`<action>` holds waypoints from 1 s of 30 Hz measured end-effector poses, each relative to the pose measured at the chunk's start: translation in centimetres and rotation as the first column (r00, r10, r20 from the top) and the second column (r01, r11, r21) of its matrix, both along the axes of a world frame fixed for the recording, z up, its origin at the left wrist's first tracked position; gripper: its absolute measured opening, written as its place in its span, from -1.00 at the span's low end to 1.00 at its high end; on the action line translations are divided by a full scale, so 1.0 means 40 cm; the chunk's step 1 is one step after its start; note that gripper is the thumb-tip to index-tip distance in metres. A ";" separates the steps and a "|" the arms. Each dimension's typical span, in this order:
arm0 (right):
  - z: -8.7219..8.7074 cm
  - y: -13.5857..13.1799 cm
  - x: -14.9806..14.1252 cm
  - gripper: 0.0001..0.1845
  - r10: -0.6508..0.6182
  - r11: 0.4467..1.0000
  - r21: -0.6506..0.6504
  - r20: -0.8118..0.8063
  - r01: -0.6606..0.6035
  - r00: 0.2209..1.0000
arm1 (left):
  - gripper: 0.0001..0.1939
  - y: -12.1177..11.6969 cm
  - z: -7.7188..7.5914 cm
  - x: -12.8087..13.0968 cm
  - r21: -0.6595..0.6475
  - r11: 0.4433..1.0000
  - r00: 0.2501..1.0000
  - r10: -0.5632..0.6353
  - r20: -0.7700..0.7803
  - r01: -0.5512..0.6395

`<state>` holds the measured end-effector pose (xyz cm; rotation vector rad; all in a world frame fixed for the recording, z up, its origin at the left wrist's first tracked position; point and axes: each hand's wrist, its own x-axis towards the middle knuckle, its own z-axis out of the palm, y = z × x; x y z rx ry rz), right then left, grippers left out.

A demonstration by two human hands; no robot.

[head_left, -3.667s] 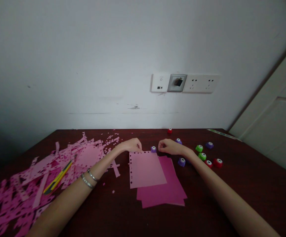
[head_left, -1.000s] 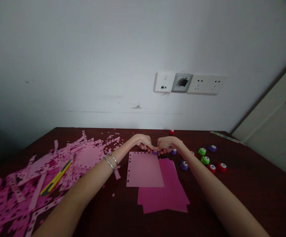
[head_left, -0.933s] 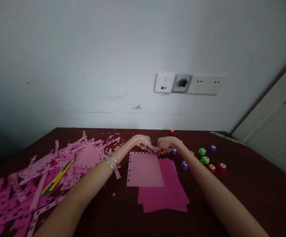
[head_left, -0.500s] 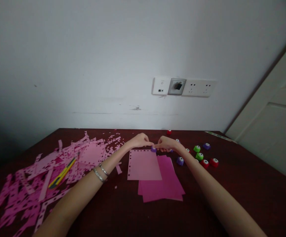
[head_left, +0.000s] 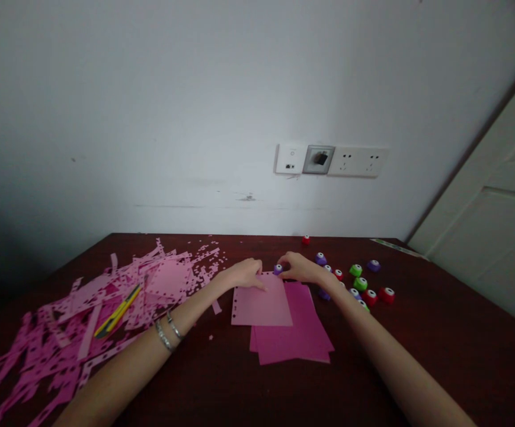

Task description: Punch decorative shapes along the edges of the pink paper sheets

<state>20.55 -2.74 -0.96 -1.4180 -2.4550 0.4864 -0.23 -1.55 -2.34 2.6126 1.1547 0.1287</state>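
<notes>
we have our left hand (head_left: 246, 274) partly open over the upper left of the light pink sheet (head_left: 264, 308), thumb and fingers apart and touching it; we cannot tell whether any fingertip grips its edge. our right hand (head_left: 296, 267) is bent nearly closed, thumb and forefinger pinching the small purple punch (head_left: 278, 269), which sits at the sheet's top edge, near the right corner. a row of punched holes runs down the sheet's left side, and more show along the top.

the light pink sheet partly overlaps the darker pink sheets (head_left: 301, 341), fanned on the brown table (head_left: 217, 385). to the right lie the other punches (head_left: 360, 284), purple, green and red, some partly hidden by our right arm. a red punch (head_left: 306, 239) sits near the wall (head_left: 172, 118). on our left, a yellow knife (head_left: 117, 311) rests on the heap of pink paper strips (head_left: 53, 353), with tiny paper bits (head_left: 204, 276) scattered beside it. two bracelets (head_left: 163, 337) circle our left forearm.
</notes>
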 end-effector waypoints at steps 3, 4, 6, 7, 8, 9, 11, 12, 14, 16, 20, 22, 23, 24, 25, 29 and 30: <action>-0.011 0.007 0.008 -0.78 0.003 0.999 0.047 0.002 -0.003 1.000 | -0.51 0.004 -0.003 -0.001 -0.026 1.000 1.000 0.002 0.013 -0.001; -0.012 0.009 0.012 -0.78 -0.007 0.998 0.062 0.011 0.006 1.000 | -0.51 0.005 -0.004 -0.001 -0.032 0.999 1.000 0.006 0.019 -0.005; -0.012 0.012 0.024 -0.77 -0.039 0.995 0.088 0.038 0.036 0.999 | -0.51 0.007 -0.006 -0.002 -0.044 0.999 1.000 0.014 0.027 -0.013; -0.010 0.014 0.031 -0.76 -0.055 0.994 0.097 0.053 0.050 0.997 | -0.51 0.008 -0.008 -0.003 -0.050 0.999 0.999 0.015 0.031 -0.014; -0.007 0.014 0.039 -0.75 -0.065 0.993 0.102 0.070 0.057 0.995 | -0.50 0.009 -0.009 -0.003 -0.056 0.998 0.999 0.015 0.033 -0.013; -0.003 0.014 0.046 -0.74 -0.070 0.993 0.103 0.087 0.061 0.994 | -0.50 0.010 -0.010 -0.003 -0.059 0.998 0.999 0.013 0.033 -0.011; 0.009 0.012 0.061 -0.74 -0.088 0.992 0.097 0.127 0.076 0.988 | -0.49 0.010 -0.010 -0.003 -0.062 0.998 1.000 0.011 0.026 -0.009; 0.015 0.010 0.068 -0.73 -0.104 0.992 0.093 0.154 0.090 0.983 | -0.49 0.010 -0.009 -0.003 -0.063 0.998 1.000 0.011 0.020 -0.009; 0.029 0.005 0.081 -0.72 -0.143 0.988 0.089 0.212 0.127 0.967 | -0.49 0.007 -0.005 -0.002 -0.063 0.998 1.000 0.008 0.011 -0.007; 0.042 0.000 0.092 -0.71 -0.179 0.983 0.083 0.267 0.163 0.947 | -0.48 0.002 0.002 -0.002 -0.068 0.998 1.000 0.007 0.007 -0.007; 0.064 -0.009 0.108 -0.69 -0.223 0.974 0.037 0.334 0.224 0.916 | -0.43 -0.011 0.020 0.000 -0.076 0.997 0.999 0.032 -0.006 -0.032; 0.072 -0.013 0.114 -0.68 -0.241 0.967 0.009 0.360 0.255 0.901 | -0.41 -0.015 0.026 0.002 -0.075 0.996 0.999 0.041 -0.014 -0.042; 0.074 -0.014 0.118 -0.67 -0.249 0.963 -0.002 0.375 0.270 0.893 | -0.40 -0.017 0.028 0.003 -0.075 0.996 0.999 0.043 -0.018 -0.044; 0.076 -0.014 0.122 -0.66 -0.260 0.958 -0.011 0.390 0.287 0.883 | -0.40 -0.018 0.030 0.003 -0.075 0.996 0.999 0.045 -0.023 -0.047; 0.077 -0.014 0.128 -0.66 -0.271 0.953 -0.016 0.403 0.303 0.874 | -0.40 -0.018 0.031 0.004 -0.074 0.996 0.999 0.046 -0.027 -0.048; 0.077 -0.012 0.157 -0.63 -0.335 0.923 -0.022 0.441 0.383 0.833 | -0.41 -0.017 0.030 0.005 -0.058 0.998 0.998 0.034 -0.043 -0.036; 0.076 -0.010 0.166 -0.62 -0.349 0.916 -0.023 0.451 0.401 0.822 | -0.40 -0.017 0.030 0.004 -0.055 0.998 0.999 0.032 -0.044 -0.034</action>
